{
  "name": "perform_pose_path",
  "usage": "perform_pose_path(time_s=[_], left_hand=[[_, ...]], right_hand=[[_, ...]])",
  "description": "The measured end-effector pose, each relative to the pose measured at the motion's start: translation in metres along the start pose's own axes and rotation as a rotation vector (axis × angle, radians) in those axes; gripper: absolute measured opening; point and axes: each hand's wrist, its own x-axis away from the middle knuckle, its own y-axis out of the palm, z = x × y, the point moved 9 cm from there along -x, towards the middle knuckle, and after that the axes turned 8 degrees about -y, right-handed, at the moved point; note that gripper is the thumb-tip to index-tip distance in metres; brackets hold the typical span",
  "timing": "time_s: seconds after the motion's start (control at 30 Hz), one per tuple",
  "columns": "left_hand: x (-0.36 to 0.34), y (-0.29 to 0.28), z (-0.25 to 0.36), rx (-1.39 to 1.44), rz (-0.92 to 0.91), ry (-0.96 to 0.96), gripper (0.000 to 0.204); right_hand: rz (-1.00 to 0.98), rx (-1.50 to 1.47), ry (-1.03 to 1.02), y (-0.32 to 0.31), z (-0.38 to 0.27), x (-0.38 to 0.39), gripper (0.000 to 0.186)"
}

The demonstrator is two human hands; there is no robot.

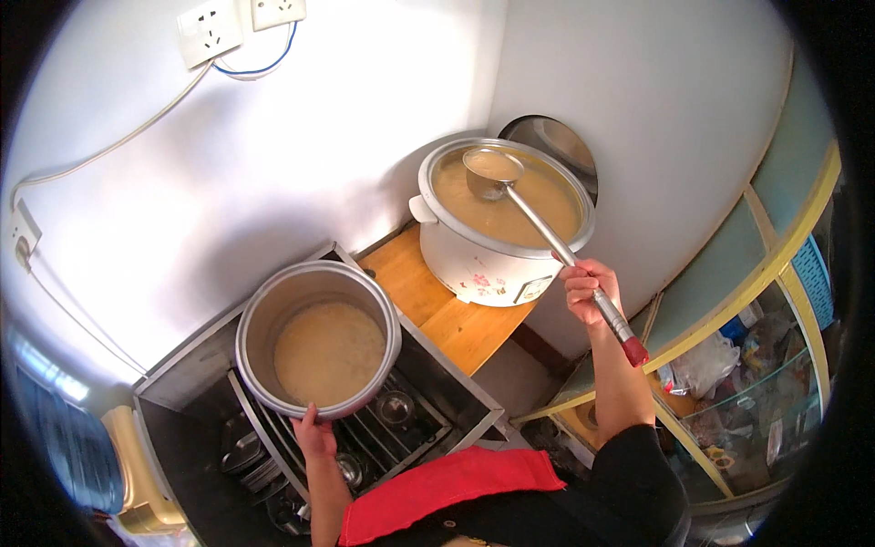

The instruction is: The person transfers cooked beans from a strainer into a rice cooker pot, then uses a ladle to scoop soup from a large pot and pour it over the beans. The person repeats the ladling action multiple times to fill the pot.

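My right hand (591,288) is closed round the metal handle of a ladle (493,173) with a red grip end. The ladle's bowl, full of tan liquid, is just over the large white rice cooker (488,266), which holds the same kind of tan liquid (510,222). At the left, a grey metal pot (260,342) with tan liquid (330,354) in its lower part is tilted a little above the gas stove. The thumb of my left hand (315,432) presses on the near rim of this pot; the other fingers are partly hidden beneath it.
The rice cooker stands on a wooden board (460,330) beside the gas stove (419,422). A round metal lid (565,144) leans on the wall behind it. At the right is a yellow-framed glass cabinet (756,305) with bags inside. A blue water bottle (68,447) stands far left.
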Motion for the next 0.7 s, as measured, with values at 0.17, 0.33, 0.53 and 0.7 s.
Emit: perform_pose_path(time_s=[0.17,0.33,0.53,0.7], left_hand=[[0.001,0.001,0.0,0.001,0.006,-0.004,0.049],[-0.004,-0.006,-0.003,0.016,0.015,-0.009,0.051],[0.001,0.001,0.0,-0.007,0.003,0.002,0.051],[0.004,0.006,0.001,-0.006,0.014,-0.012,0.051]], right_hand=[[-0.016,-0.026,0.018,0.011,-0.009,0.019,0.032],[-0.048,-0.04,0.029,0.027,-0.021,0.039,0.045],[-0.099,-0.008,0.017,0.059,-0.02,0.067,0.048],[-0.123,0.007,0.028,0.085,-0.002,0.087,0.049]])
